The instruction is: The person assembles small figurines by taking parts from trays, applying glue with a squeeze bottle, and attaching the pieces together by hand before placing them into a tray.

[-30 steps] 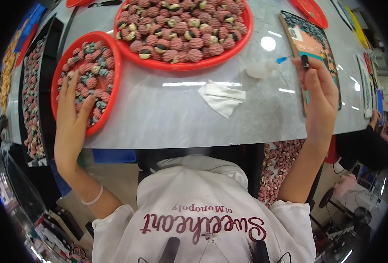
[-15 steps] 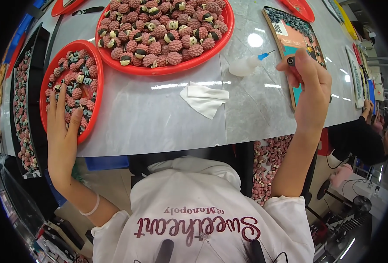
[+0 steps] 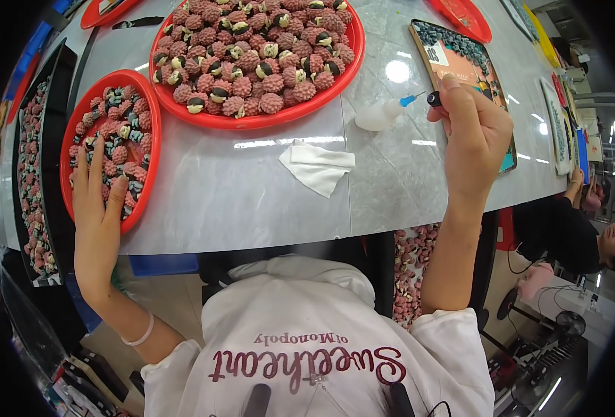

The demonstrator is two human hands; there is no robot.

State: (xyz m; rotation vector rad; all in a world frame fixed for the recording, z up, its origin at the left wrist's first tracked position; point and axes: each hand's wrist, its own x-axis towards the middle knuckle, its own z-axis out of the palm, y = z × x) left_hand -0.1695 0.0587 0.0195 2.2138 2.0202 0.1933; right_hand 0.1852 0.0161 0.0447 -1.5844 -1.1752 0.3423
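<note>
My left hand (image 3: 97, 201) rests over the smaller red tray (image 3: 156, 139), fingers stretched out onto the pink knobbly pieces (image 3: 118, 154) and grey-green bits inside it. Pinched between the thumb and fingers of my right hand (image 3: 470, 135) is a small black round piece (image 3: 434, 99) with a hole in its end. Left of that hand, a white squeeze bottle (image 3: 380, 115) with a blue needle tip lies on its side. A folded white cloth (image 3: 318, 167) is on the table between my hands. The large red tray (image 3: 241, 123) beyond is heaped with pink knobbly pieces, many with black and cream parts.
Behind my right hand lies a rectangular tray (image 3: 453, 66) with dark small pieces on a coloured sheet. Another red tray (image 3: 470, 21) sits at the far right. A long black bin (image 3: 57, 132) of pink pieces stands at the left. A person (image 3: 564, 233) in black is at the right.
My right hand has shifted slightly left and down, still pinching the black piece. My left hand stays over the smaller tray. The whole view has drifted a little.
</note>
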